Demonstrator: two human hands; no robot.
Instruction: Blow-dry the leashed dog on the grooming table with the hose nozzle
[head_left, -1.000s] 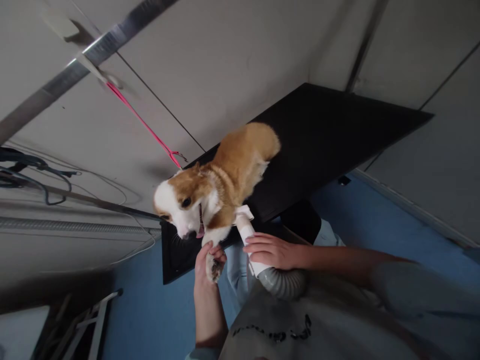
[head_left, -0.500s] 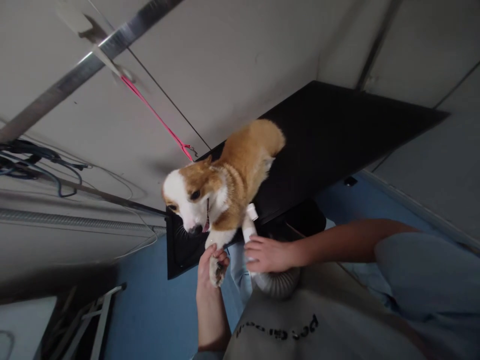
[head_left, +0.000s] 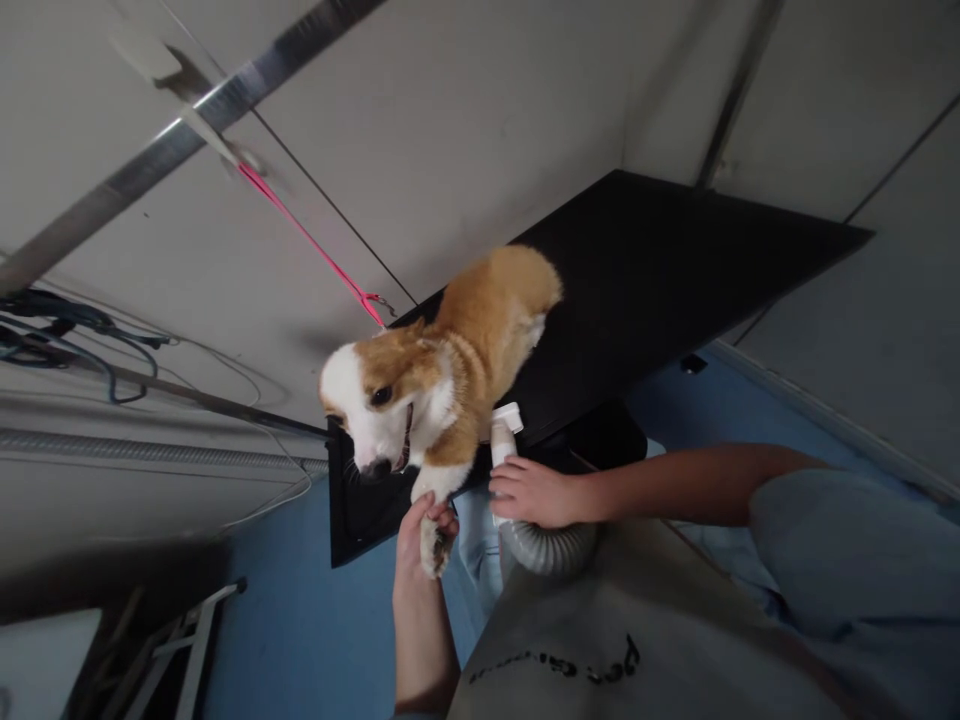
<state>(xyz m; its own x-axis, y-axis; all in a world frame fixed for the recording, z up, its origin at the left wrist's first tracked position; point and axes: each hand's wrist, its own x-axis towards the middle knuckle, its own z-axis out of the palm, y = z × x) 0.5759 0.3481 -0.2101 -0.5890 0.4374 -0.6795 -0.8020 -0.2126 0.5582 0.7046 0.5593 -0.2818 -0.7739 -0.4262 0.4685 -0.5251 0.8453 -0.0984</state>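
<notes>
A tan and white dog (head_left: 487,320) is on the black table (head_left: 675,260), its head over the near left part and its mouth slightly open. My left hand (head_left: 421,535) is closed round the dog's white front leg, and the paw (head_left: 435,548) sticks out below the fingers. Beside the dog's chest is a white dryer nozzle (head_left: 504,440), its flat head close to the fur. My right hand (head_left: 544,493) is wrapped round the nozzle's handle. From under that hand a grey ribbed hose (head_left: 555,548) curves against my apron.
A pink leash (head_left: 311,240) hangs from a metal bar (head_left: 187,130) down to the dog's neck. Dark cables (head_left: 82,330) hang at the left. A ribbed pipe (head_left: 165,443) runs along the wall. A white-framed stand (head_left: 187,640) is on the blue floor (head_left: 300,620).
The nozzle's head has turned and tilted slightly beside the dog's chest, with my right hand still on it. The dog's head has shifted a little down and turned. My left hand keeps its hold.
</notes>
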